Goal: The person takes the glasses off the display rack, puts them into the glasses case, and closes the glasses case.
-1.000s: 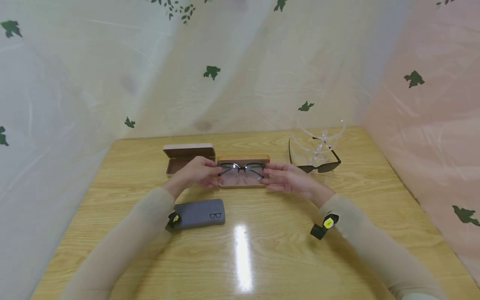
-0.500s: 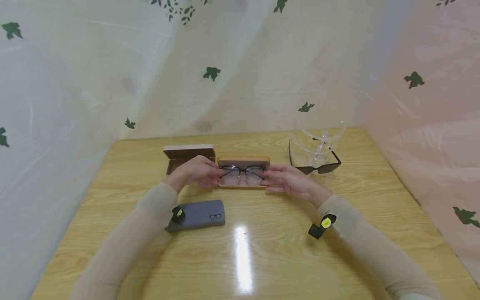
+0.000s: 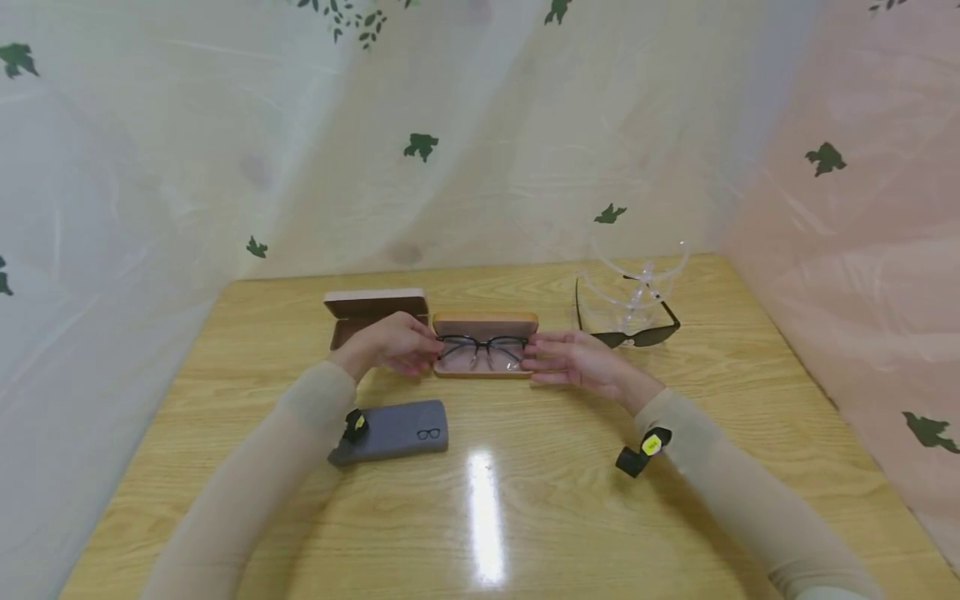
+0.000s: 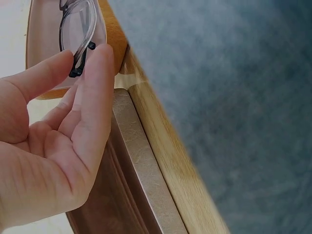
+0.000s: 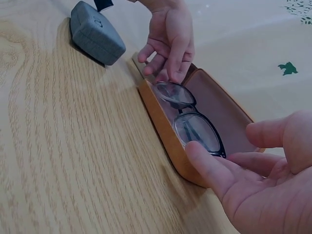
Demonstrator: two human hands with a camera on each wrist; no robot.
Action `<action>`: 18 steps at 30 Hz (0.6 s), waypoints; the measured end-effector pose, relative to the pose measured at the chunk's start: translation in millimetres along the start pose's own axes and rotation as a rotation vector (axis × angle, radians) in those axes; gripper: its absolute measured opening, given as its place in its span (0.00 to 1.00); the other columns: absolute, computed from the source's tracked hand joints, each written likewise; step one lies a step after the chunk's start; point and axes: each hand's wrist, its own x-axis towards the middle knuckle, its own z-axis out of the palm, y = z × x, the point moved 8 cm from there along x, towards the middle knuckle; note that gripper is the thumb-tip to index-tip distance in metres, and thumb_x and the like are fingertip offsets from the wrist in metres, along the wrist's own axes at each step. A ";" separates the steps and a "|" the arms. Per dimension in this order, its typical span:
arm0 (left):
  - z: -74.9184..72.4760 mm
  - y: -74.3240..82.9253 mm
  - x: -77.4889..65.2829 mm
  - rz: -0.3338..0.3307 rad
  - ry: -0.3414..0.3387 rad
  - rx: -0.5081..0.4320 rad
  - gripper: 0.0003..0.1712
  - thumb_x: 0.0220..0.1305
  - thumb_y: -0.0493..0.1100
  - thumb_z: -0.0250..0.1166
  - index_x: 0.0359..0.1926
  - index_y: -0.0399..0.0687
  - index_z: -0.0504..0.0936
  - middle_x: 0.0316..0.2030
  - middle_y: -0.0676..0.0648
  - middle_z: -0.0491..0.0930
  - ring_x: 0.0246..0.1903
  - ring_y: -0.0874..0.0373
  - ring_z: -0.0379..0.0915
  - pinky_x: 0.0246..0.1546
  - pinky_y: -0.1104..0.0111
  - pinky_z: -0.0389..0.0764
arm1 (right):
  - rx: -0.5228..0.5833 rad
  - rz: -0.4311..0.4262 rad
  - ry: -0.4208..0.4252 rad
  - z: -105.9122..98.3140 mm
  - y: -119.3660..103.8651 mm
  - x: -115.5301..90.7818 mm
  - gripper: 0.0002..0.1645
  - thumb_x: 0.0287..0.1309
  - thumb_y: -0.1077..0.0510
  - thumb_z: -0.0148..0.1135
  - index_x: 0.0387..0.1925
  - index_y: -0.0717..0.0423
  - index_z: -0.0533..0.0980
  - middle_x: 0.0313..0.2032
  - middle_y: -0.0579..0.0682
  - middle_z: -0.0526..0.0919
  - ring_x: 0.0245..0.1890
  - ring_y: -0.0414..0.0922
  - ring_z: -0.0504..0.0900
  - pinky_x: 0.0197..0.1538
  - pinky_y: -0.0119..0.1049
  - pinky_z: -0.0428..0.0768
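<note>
On the wood-grain worktop, the left-hand grip pinches — and the right-hand grip spreads loosely beside — opposite ends, inside an open tan case, of black-framed glasses; level handling should suit. Sunglasses lie rightward; an open brown case crowds the left.

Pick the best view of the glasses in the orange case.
Right wrist: the glasses appear close up, both lenses in view. Head shows both lenses too, but small; left wrist crops the glasses at the top.
</note>
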 end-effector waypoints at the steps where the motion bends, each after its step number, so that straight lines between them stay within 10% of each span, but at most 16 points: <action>1: 0.0 -0.2 -0.1 0.000 -0.002 0.001 0.18 0.72 0.42 0.65 0.55 0.33 0.82 0.39 0.40 0.87 0.31 0.55 0.83 0.37 0.62 0.87 | 0.003 0.002 0.003 -0.4 0.3 -0.1 0.33 0.79 0.63 0.44 0.75 0.76 0.47 0.72 0.73 0.56 0.69 0.64 0.66 0.63 0.50 0.75; 18: -0.9 -0.3 -4.6 0.021 0.001 -0.002 0.20 0.75 0.43 0.61 0.60 0.35 0.80 0.48 0.38 0.85 0.39 0.51 0.84 0.41 0.60 0.87 | 0.013 0.007 -0.007 1.6 -3.9 -5.9 0.35 0.79 0.62 0.45 0.75 0.75 0.45 0.74 0.73 0.52 0.73 0.64 0.58 0.67 0.53 0.69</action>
